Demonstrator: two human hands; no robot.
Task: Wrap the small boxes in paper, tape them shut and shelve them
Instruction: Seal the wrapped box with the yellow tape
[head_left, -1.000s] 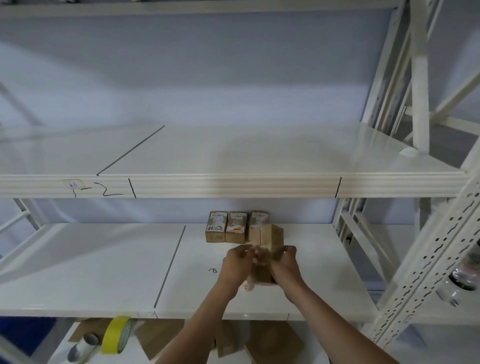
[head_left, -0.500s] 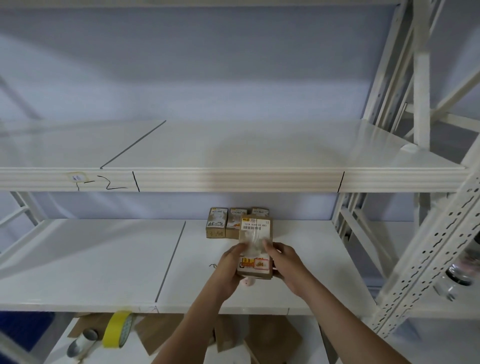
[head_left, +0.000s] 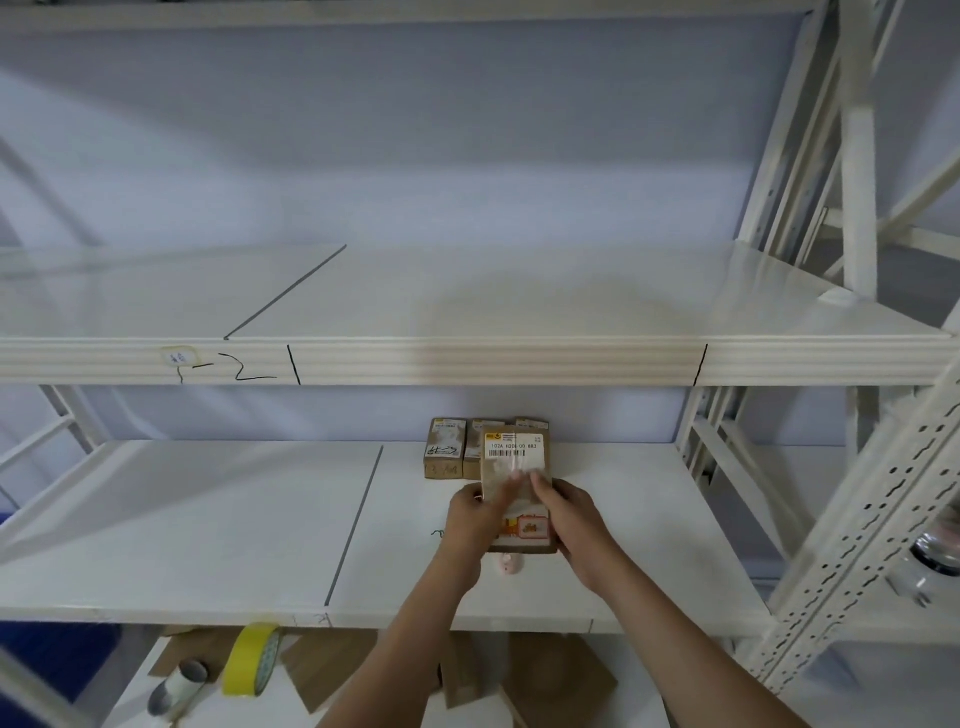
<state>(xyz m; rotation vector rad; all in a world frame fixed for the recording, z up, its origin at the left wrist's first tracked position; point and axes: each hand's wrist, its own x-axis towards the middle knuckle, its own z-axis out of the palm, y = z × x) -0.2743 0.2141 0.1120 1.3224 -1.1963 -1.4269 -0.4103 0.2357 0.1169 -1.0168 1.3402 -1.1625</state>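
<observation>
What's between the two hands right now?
Head view: the wrapped box, barcode label facing up, sits between the left hand and right hand; both grip its sides above the middle shelf.

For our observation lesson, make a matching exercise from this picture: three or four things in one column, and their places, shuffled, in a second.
Things:
1. labelled box
2. yellow tape roll
3. row of wrapped boxes
4. handwritten marks

Places:
a. front edge of the upper shelf
b. back of the middle shelf
c. held between both hands
d. below the middle shelf, at left

Pairs: 1-c, 2-d, 3-b, 4-a
</observation>
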